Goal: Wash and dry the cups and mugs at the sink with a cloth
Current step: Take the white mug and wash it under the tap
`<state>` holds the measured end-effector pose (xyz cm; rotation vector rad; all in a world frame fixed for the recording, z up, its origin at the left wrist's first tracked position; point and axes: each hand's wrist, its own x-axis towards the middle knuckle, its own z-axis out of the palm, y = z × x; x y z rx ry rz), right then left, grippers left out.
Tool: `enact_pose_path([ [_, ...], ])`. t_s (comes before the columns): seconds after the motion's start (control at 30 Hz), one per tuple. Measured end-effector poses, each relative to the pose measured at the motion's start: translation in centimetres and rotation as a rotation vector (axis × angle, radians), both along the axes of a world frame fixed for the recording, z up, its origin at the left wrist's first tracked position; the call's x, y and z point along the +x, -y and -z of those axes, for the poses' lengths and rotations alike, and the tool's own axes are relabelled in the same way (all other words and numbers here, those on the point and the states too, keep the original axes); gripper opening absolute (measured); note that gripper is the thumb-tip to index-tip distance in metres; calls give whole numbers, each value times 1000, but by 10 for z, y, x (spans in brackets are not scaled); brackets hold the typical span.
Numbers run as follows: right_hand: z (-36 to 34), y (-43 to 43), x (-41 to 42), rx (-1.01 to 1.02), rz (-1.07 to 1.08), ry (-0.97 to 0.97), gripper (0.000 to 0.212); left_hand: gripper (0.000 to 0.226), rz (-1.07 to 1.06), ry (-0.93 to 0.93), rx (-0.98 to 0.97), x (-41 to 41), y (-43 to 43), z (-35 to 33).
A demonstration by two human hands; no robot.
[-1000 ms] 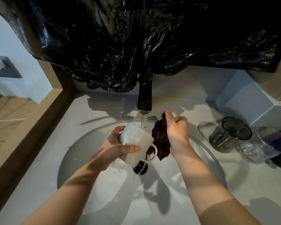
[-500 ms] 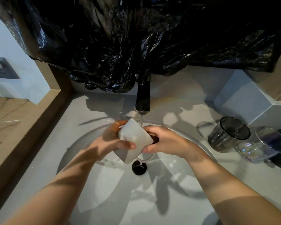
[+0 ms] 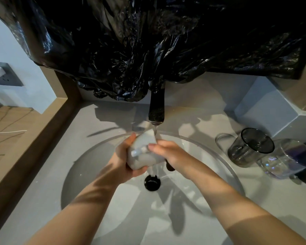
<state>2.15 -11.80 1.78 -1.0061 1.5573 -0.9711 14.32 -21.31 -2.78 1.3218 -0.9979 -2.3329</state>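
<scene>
Water (image 3: 155,130) streams onto the white mug (image 3: 143,149), left grip (image 3: 125,163) wrapped round it, right grip (image 3: 171,154) holding dark cloth (image 3: 169,167).

Domestic wash-basin corner, as found in a home or a rented room: a round basin (image 3: 88,167) is sunk in a grey worktop (image 3: 42,200), with a black tap (image 3: 156,110) running at its back edge and a dark drain (image 3: 152,182) at its centre. A smoked glass mug (image 3: 249,149) and a clear glass (image 3: 290,160) sit at the worktop's right edge. Beyond its left edge, a wooden ledge (image 3: 25,121) carries loose cables (image 3: 7,132) below a wall socket (image 3: 5,75).
</scene>
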Motion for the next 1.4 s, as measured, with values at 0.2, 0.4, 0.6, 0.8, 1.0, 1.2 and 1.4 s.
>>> enact_pose_path([
  [0.2, 23, -10, -12, -197, -570, -991, 49, 60, 172, 80, 177, 7, 14, -5],
  [0.4, 41, 1, -13, -263, -407, -959, 30, 37, 164, 72, 8, -2, 15, -13],
  [0.6, 20, 8, -6, 66, -60, 279, 50, 39, 131, 87, -360, -7, 9, -12],
  [0.8, 21, 1, 1, -5, -455, -821, 53, 38, 178, 80, 16, 1, 17, -17],
  [1.0, 26, 5, -3, -280, -339, -1011, 55, 57, 198, 22, 65, 0, 25, -15],
  [1.2, 15, 10, -1, -21, -125, 200, 43, 34, 114, 61, -112, -7, 18, -10],
  [1.4, 44, 2, -11, -429, -423, -1201, 47, 54, 171, 57, 44, 2, 18, -11],
])
